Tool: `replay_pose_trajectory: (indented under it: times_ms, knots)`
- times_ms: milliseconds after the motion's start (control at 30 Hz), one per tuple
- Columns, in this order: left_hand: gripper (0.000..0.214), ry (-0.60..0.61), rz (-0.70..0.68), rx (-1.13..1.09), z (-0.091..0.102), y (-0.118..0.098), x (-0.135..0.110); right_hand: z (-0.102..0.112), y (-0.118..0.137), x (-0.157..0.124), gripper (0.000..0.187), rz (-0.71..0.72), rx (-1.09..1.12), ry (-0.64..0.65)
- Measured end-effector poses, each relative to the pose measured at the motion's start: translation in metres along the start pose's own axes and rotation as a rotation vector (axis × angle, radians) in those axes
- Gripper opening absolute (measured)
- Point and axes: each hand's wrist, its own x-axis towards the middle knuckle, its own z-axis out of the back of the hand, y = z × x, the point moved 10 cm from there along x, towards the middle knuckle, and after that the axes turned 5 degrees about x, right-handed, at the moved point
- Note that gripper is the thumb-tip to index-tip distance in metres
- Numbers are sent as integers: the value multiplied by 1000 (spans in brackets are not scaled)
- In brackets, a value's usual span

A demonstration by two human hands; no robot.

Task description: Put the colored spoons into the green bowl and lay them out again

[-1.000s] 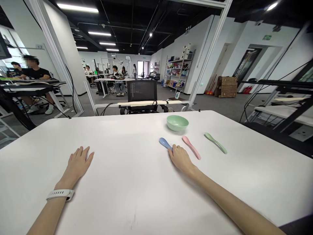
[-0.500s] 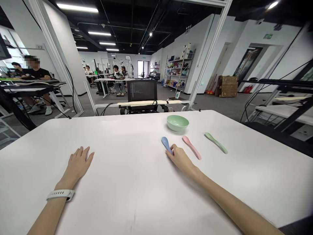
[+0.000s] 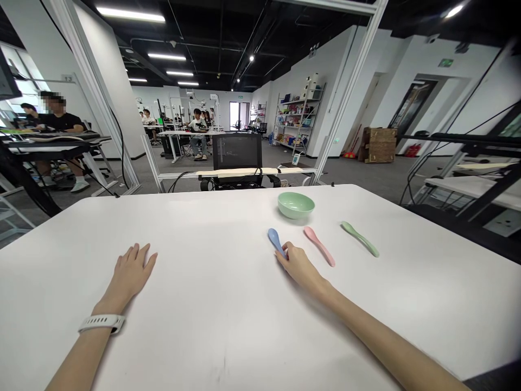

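At the far left, beyond the worktop (image 3: 203, 282), a person (image 3: 62, 121) in a dark top sits. Nearer, the left hand (image 3: 132, 271) lies palm down on the white surface, fingers slightly spread and thumb out to the side; its grip is open and holds nothing. A pale band (image 3: 100, 322) circles that wrist. Past the far edge, near the middle, stands a black chair (image 3: 237, 149).

Right of centre is the blue spoon (image 3: 275, 239), its bowl end pointing away from the wearer and its handle running back to the right hand (image 3: 299, 265). The thumb and fingers of this hand close on the handle, so the grip is on the spoon, with the handle's end hidden by the hand. Whether the spoon touches the surface or is slightly raised, I cannot tell.

Behind that hand, near the far edge, the green bowl (image 3: 296, 213) stands upright. Just right of the hand lies the pink spoon (image 3: 319, 247), slanting with its handle toward the wearer. Farther right, apart from it, the green spoon (image 3: 360, 239) lies at a similar slant. On the floor beyond stands a brown box (image 3: 378, 145).
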Motion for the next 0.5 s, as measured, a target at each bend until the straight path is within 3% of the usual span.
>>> replay_pose_trajectory:
  times_ms: [300,500]
  knots:
    - [91,11,5,0,-1,1,1,2,2,-2,29,0,0,-2]
    - [93,33,-2,8,0,-2,0,2,3,-3,25,-1,5,-6]
